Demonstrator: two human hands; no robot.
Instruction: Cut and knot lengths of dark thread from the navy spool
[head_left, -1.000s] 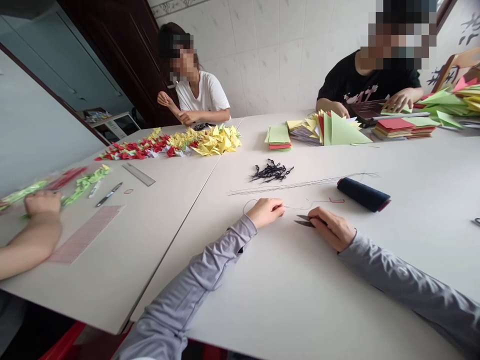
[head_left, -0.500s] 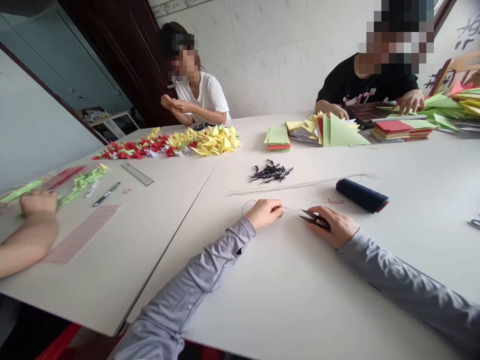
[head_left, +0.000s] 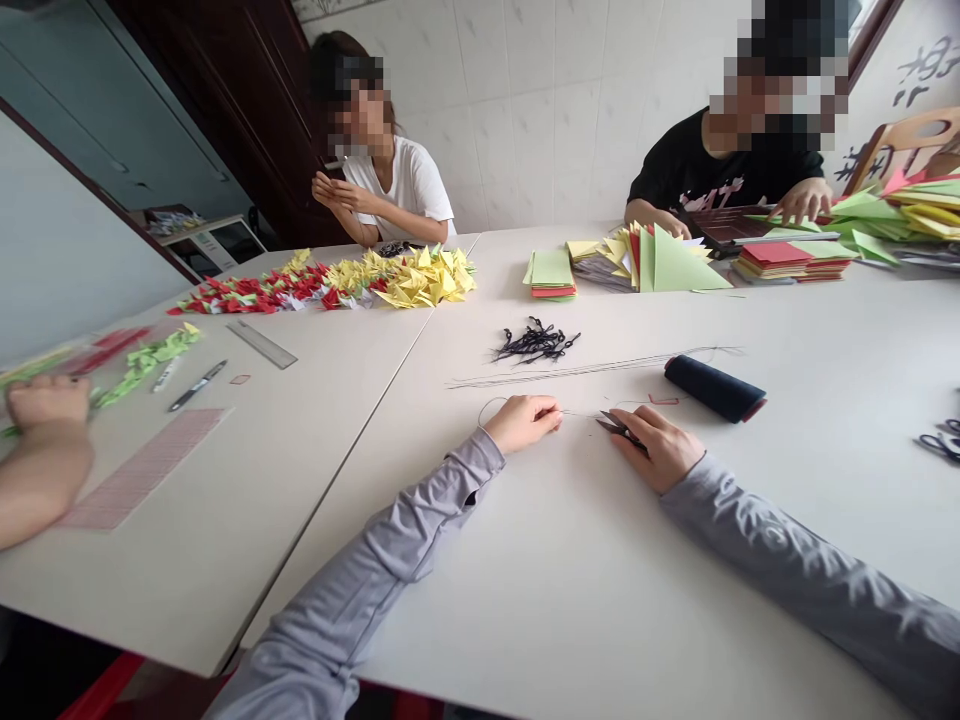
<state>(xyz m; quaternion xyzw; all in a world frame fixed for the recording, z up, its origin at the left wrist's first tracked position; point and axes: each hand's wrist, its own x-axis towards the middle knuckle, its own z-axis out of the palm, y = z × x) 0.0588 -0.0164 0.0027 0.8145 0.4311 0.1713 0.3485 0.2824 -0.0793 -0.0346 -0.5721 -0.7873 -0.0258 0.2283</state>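
The blades of the small snips have narrowed since the earlier head view, and they now sit close to the thread. From the head camera, the person's left hand is closed in a pinch on the thread, with a small loop trailing past the thumb side. The right hand is closed around the snips, holding the tips toward the thread, just beside the left hand. Both hands rest low over the white table. A steady pinch and level blades suit such fine work. The thin dark thread is barely visible against the white. Nearby lie a dark spool, a small pile of black loops and long straight strands. Farther off are paper cranes and paper stacks.
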